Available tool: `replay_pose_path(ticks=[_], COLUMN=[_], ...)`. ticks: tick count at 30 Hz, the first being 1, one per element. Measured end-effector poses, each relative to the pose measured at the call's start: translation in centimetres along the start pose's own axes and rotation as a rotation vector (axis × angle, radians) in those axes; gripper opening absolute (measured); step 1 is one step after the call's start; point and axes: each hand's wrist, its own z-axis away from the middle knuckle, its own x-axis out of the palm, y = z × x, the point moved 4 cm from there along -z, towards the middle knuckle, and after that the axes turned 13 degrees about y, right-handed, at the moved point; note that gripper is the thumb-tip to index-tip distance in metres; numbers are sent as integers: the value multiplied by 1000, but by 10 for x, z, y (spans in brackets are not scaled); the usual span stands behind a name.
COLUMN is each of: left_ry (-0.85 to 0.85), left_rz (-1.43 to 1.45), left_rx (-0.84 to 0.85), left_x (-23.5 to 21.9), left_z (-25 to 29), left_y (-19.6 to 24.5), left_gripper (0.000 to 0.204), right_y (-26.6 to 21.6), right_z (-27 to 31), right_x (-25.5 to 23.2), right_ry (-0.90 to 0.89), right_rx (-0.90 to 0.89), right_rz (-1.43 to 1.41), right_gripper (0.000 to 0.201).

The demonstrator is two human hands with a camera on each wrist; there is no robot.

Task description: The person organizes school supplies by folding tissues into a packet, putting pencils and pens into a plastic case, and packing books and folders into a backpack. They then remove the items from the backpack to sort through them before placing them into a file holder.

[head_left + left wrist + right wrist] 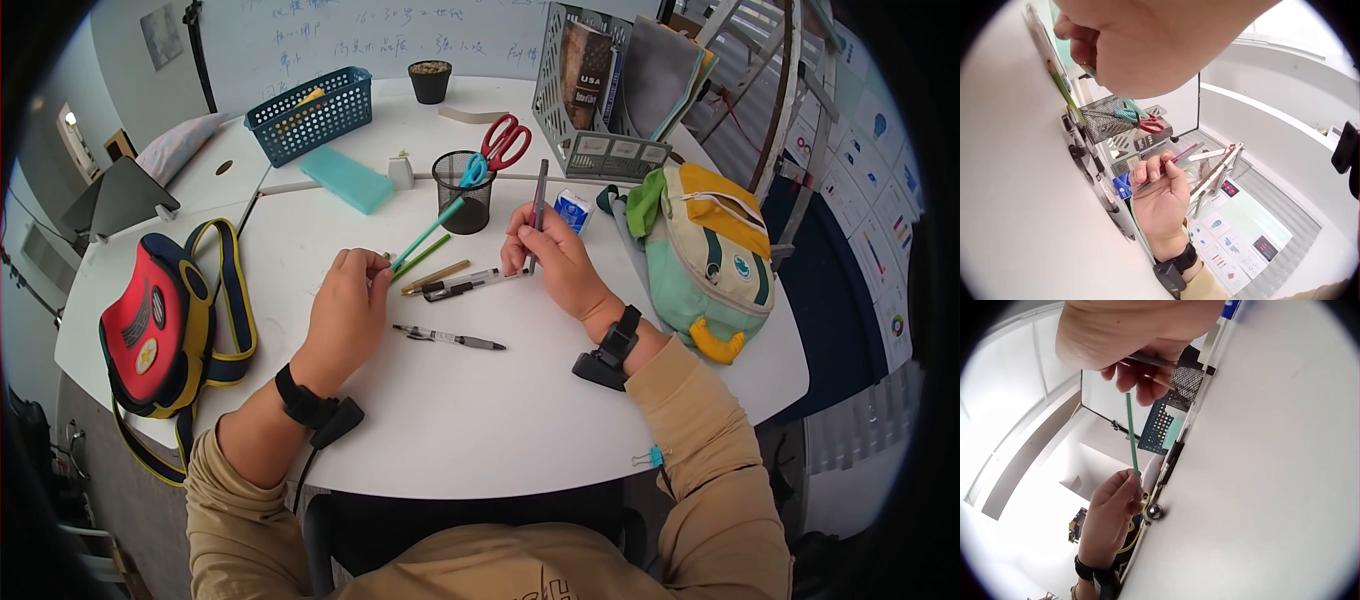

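Note:
My left hand [347,305] pinches one end of a teal-green pencil [428,233], which slants up toward the mesh cup [462,205]. In the right wrist view the same pencil [1132,434] stands out from the left fingertips. My right hand [562,265] grips a grey pencil [541,195] and a pinkish-purple one, seen better in the left wrist view [1172,160]. Red scissors [506,143] and turquoise scissors [474,171] are in the cup. A green pencil [422,254], a gold pen [436,277] and black-and-clear pens [461,285] lie between the hands; a grey-tipped pen [450,338] lies nearer me.
A red bag [155,325] stands at left, a green and yellow bag [708,262] at right. Behind are a blue basket [310,115], a teal case [347,180], a plant pot [430,83], a blue-and-white box [572,211] and a file holder [605,150].

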Motion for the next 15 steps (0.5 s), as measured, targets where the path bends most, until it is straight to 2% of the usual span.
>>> replay_pose_path(ticks=[2,5,8,11,15], left_ry=[-40,-83,-147,-229,-223], left_rz=[138,289,398,441,535], left_rx=[-96,-182,-227,-317,-349], left_x=[5,7,11,12,16], left_z=[1,0,3,4,6], left_y=[-5,3,5,8,10], left_gripper=[16,20,19,17,17], right_y=[-1,-6,-13,-6,-4], right_z=[1,2,4,2,1], right_x=[-4,-2,5,7,7], right_ry=[-18,-59,4,4,-16], right_rx=[65,48,77,23,-11], right_rz=[-44,14,-26,-44,73], right_gripper=[16,15,20,24,30])
